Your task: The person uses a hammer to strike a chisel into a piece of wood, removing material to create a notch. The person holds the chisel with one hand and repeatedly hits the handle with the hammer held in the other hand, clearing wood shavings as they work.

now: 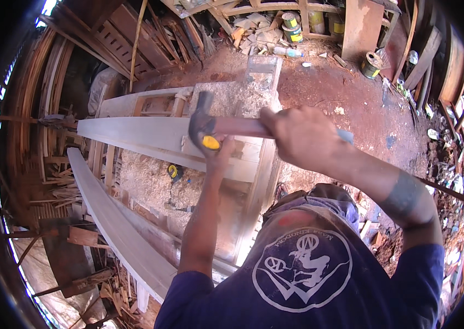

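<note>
Right hand (300, 137) clenched mid-handle on the hammer (210, 129), likely head-heavy, best gripped farther back; left hand (220, 153) pinches a yellow-topped chisel (211, 142) just beneath the head, above the plank (133, 131).

The view holds one hammer (204, 123), one yellow-handled tool (211, 142) and two hands, the left hand (220, 153) at that tool and the right hand (297, 134) wrapped round the hammer's handle. Two long pale planks (127, 134) lie across the sawdust-covered bench (149, 186), with one small yellow-and-black object (too small to tell what) (174, 171) beside them. On the red dirt floor (341, 93) stand four tins (292, 27), three by the far frame and one apart to the right (371, 64).
</note>
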Tool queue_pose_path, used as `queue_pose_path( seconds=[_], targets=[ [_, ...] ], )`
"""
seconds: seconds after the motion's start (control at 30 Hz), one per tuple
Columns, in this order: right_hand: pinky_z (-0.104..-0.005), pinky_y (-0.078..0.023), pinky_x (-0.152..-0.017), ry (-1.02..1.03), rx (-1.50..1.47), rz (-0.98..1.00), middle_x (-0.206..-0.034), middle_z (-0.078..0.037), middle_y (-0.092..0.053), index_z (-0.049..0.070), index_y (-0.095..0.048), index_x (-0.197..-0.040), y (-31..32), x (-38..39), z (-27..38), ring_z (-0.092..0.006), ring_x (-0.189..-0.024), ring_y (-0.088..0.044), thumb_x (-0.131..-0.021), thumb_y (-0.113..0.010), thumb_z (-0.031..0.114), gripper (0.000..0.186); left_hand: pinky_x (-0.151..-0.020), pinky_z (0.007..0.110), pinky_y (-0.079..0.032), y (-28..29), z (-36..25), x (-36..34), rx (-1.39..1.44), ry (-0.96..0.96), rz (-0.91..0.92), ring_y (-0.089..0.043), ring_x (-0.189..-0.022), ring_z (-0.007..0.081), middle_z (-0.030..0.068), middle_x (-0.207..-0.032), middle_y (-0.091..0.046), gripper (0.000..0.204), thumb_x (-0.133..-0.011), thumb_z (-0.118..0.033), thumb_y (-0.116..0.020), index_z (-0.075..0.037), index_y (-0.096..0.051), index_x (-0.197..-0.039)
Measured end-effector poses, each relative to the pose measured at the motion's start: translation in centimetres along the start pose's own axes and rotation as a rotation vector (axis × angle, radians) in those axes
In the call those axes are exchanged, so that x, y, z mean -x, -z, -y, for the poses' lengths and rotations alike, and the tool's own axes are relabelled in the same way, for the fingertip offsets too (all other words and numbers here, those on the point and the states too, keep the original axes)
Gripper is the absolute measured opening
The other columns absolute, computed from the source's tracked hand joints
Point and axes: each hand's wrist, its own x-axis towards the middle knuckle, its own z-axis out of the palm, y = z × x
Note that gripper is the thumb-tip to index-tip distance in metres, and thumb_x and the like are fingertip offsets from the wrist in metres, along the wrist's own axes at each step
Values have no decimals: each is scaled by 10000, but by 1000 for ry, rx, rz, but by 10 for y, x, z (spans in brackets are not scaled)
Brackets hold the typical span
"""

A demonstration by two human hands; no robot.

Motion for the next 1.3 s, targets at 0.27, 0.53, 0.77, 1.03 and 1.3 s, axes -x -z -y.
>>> queue_pose_path(
  seconds=[0.27, 0.53, 0.77, 1.03, 1.3],
  targets=[
    [-484, -514, -670, -537, -493, -261, -748, -220, -652, -17, -548, -954, -3, 94, -57, -374, -704, -689, -841, -620, 73, 161, -716, 304, -435, 31, 38, 66, -404, -351, 14, -508, -752, 126, 20, -764, -558, 273, -1005, -143, -566, -47, -510, -756],
    [-444, -450, -645, -657, -479, -280, -692, -200, -578, -31, -531, -891, -3, 115, -55, -308, -635, -587, -832, -678, 118, 218, -498, 280, -342, -23, -37, -46, -103, 119, -3, -352, -473, 87, -21, -537, -403, 399, -1024, -176, -581, -91, -409, -674],
    [-464, -455, -648, -591, -505, -252, -696, -222, -597, -22, -551, -915, 5, 99, -43, -392, -666, -623, -833, -676, 124, 209, -482, 286, -315, -8, -34, -21, -46, 24, -3, -303, -464, 80, -42, -533, -354, 430, -1029, -158, -566, -111, -368, -651],
    [-514, -498, -705, -426, -500, -171, -740, -255, -646, -20, -566, -961, 4, 62, -32, -436, -757, -674, -847, -642, 104, 185, -505, 264, -301, -2, -7, -3, -192, -5, -12, -372, -548, 50, -67, -612, -443, 421, -969, -176, -654, -91, -420, -630],
    [-498, -532, -647, 130, -246, -576, -661, -227, -612, -8, -563, -975, 85, 6, 8, -421, -674, -671, -808, -618, 18, 178, -515, 255, -324, -1, -4, 6, -253, -53, -21, -384, -558, 53, -67, -599, -428, 419, -971, -162, -658, -97, -412, -638]
  ],
)
